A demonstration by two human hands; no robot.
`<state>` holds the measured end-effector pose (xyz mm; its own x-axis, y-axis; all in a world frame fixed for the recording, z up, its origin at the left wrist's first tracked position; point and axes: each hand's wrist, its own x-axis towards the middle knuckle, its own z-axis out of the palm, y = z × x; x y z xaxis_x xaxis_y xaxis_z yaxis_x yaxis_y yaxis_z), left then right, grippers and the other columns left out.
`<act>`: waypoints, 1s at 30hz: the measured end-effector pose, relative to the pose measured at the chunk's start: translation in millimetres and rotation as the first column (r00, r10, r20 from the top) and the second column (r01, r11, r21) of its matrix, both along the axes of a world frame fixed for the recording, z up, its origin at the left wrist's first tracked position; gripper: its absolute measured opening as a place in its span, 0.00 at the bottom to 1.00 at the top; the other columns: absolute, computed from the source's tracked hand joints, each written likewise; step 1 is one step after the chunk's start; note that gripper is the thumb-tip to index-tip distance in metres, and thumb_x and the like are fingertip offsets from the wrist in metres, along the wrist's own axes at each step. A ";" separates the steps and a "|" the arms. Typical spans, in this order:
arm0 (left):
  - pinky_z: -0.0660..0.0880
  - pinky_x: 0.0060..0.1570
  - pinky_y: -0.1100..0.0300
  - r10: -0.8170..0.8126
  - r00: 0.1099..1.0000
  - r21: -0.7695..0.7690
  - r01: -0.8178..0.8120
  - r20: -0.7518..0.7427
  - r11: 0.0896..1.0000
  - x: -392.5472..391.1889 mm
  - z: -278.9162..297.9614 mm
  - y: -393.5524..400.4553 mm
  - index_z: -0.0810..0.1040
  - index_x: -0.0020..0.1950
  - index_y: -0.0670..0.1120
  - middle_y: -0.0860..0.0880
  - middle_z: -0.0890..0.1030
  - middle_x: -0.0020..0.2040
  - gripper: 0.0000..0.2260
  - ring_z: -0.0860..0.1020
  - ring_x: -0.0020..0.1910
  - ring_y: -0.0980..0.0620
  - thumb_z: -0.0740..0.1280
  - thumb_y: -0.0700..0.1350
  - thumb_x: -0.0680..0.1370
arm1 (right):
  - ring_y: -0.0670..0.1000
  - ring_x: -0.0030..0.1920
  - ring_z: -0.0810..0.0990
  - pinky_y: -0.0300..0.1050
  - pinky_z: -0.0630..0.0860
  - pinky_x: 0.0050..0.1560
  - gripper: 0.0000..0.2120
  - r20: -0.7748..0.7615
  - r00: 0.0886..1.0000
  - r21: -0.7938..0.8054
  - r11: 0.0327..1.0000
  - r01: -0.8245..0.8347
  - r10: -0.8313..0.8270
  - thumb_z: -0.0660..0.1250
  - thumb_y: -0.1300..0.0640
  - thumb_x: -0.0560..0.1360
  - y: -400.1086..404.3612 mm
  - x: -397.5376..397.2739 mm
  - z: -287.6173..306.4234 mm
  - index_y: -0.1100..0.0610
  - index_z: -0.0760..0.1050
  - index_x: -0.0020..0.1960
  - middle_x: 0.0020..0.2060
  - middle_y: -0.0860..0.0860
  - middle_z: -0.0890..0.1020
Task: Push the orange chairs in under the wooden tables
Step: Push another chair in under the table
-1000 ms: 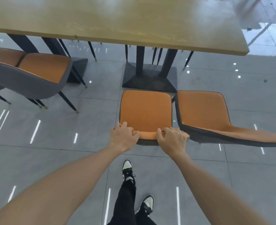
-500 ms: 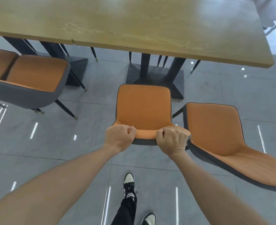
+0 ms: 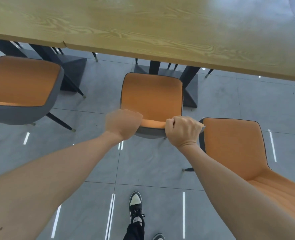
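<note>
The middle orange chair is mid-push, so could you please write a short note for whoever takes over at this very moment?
Left hand and right hand: both grip the top edge of the middle orange chair's backrest, one at each end.
Position: its seat front sits near the wooden table edge, not yet under it.
Done: nothing fully tucked in view.
Left: finish this push; then the right orange chair, angled away from the table, and the left orange chair, also clear of the tabletop.
</note>
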<state>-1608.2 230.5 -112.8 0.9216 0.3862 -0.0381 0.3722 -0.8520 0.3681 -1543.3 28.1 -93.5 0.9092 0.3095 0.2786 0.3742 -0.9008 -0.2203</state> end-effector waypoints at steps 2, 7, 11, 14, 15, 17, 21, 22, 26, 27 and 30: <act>0.55 0.28 0.61 -0.024 1.000 0.004 0.024 0.002 1.000 1.2 -0.9 4.9 0.66 0.24 0.46 0.52 0.63 0.19 0.23 0.65 0.20 0.54 0.54 0.56 0.75 | 0.48 0.21 0.60 0.37 0.45 0.33 0.18 -0.027 1.000 -0.009 1.000 -0.013 0.013 0.57 0.53 0.69 1.2 1.4 -2.1 0.53 0.62 0.21 0.18 0.45 0.61; 0.58 0.29 0.60 -0.036 0.993 -0.024 0.033 -0.112 0.999 3.9 6.1 3.2 0.70 0.27 0.47 0.52 0.70 0.23 0.21 0.69 0.24 0.54 0.51 0.57 0.74 | 0.47 0.27 0.69 0.39 0.52 0.30 0.18 -0.206 0.976 -0.089 0.992 -0.092 0.072 0.55 0.47 0.71 -4.7 8.6 1.0 0.51 0.71 0.26 0.22 0.45 0.70; 0.62 0.37 0.54 -0.130 0.939 0.007 0.140 -0.317 0.990 0.4 29.4 -4.7 0.68 0.31 0.49 0.50 0.74 0.30 0.19 0.69 0.28 0.51 0.44 0.53 0.73 | 0.49 0.45 0.77 0.46 0.68 0.41 0.21 -0.571 0.801 -0.053 0.965 -0.257 0.182 0.49 0.40 0.75 -18.4 20.2 22.7 0.45 0.80 0.45 0.43 0.41 0.82; 0.70 0.46 0.50 -0.179 0.958 0.057 0.196 -0.223 0.979 -7.0 46.0 -35.6 0.77 0.40 0.48 0.48 0.80 0.38 0.24 0.76 0.36 0.47 0.46 0.55 0.82 | 0.53 0.60 0.76 0.52 0.70 0.61 0.22 -0.611 0.765 0.068 0.976 -0.206 0.204 0.52 0.41 0.79 -48.9 9.8 38.3 0.48 0.78 0.61 0.59 0.47 0.80; 0.72 0.51 0.49 -0.224 0.963 0.036 0.232 -0.148 0.972 -10.5 49.0 -54.0 0.80 0.46 0.48 0.47 0.82 0.44 0.22 0.79 0.43 0.45 0.50 0.55 0.83 | 0.55 0.64 0.74 0.53 0.67 0.66 0.22 -0.606 0.772 0.078 0.981 -0.180 0.190 0.53 0.41 0.80 -63.9 1.7 41.8 0.50 0.75 0.66 0.64 0.50 0.77; 0.68 0.66 0.45 -0.347 0.935 0.005 0.348 -0.076 0.937 -18.4 53.6 -101.7 0.79 0.64 0.45 0.43 0.81 0.62 0.22 0.77 0.63 0.42 0.54 0.57 0.84 | 0.57 0.71 0.69 0.54 0.62 0.71 0.22 -0.580 0.798 0.038 0.984 -0.173 0.163 0.53 0.42 0.82 -100.6 -15.9 49.2 0.49 0.69 0.72 0.72 0.53 0.71; 0.50 0.77 0.38 -0.430 0.898 -0.052 0.427 -0.097 0.903 -25.1 63.2 -205.8 0.67 0.78 0.44 0.37 0.64 0.78 0.27 0.58 0.78 0.38 0.53 0.59 0.84 | 0.56 0.75 0.65 0.55 0.56 0.75 0.23 -0.534 0.843 -0.069 0.991 -0.116 0.062 0.50 0.44 0.82 -189.8 -38.1 69.6 0.50 0.68 0.73 0.74 0.54 0.69; 0.49 0.77 0.39 -0.440 0.892 -0.096 0.432 -0.102 0.897 -25.3 64.6 -230.8 0.66 0.78 0.45 0.37 0.63 0.78 0.27 0.57 0.79 0.38 0.52 0.59 0.84 | 0.56 0.74 0.66 0.56 0.56 0.76 0.22 -0.514 0.858 -0.095 0.993 -0.075 0.016 0.50 0.44 0.83 -216.1 -42.5 72.9 0.51 0.68 0.72 0.74 0.54 0.70; 0.50 0.76 0.38 -0.526 0.837 -0.178 0.501 -0.150 0.847 -26.4 64.5 -327.6 0.62 0.79 0.45 0.39 0.62 0.79 0.29 0.56 0.79 0.39 0.49 0.61 0.84 | 0.58 0.74 0.68 0.60 0.59 0.75 0.22 -0.421 0.892 -0.179 0.979 0.096 -0.165 0.52 0.44 0.83 -326.9 -61.5 82.9 0.51 0.69 0.72 0.74 0.56 0.71; 0.51 0.76 0.38 -0.533 0.832 -0.196 0.503 -0.154 0.842 -28.4 64.0 -350.7 0.62 0.80 0.45 0.39 0.62 0.79 0.30 0.56 0.79 0.38 0.49 0.62 0.84 | 0.58 0.73 0.69 0.61 0.61 0.74 0.22 -0.407 0.894 -0.194 0.974 0.116 -0.187 0.53 0.44 0.83 -352.4 -66.8 83.8 0.51 0.70 0.71 0.73 0.57 0.72; 0.50 0.77 0.38 -0.539 0.824 -0.262 0.489 -0.172 0.832 -36.1 60.5 -417.3 0.62 0.79 0.46 0.39 0.61 0.79 0.31 0.56 0.79 0.38 0.48 0.63 0.83 | 0.59 0.70 0.72 0.61 0.64 0.72 0.21 -0.408 0.888 -0.236 0.964 0.119 -0.210 0.53 0.43 0.82 -420.4 -80.6 80.1 0.51 0.71 0.70 0.71 0.57 0.74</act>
